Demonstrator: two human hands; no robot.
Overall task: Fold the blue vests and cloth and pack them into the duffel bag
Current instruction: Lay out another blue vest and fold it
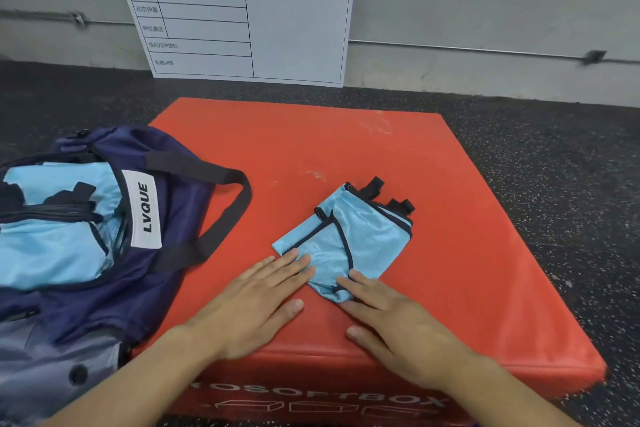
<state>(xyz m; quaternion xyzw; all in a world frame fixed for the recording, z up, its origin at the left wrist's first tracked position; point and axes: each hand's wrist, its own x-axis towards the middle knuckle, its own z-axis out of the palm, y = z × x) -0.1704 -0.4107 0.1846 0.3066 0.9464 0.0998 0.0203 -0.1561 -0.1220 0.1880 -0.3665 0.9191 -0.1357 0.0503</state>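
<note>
A light blue mesh vest (360, 236) with dark trim and black straps lies folded into a small bundle on the red soft box (311, 142). My left hand (252, 302) lies flat, its fingertips resting on the bundle's near left edge. My right hand (391, 319) lies flat too, with fingertips on the bundle's near corner. At the left stands the navy duffel bag (166, 253), open at the top, with light blue vests (52, 253) inside it.
The red box stands on a dark speckled floor (554, 163). A white board (242, 10) with a printed table leans against the grey wall behind. The bag's black strap (225, 218) lies across the box's left part.
</note>
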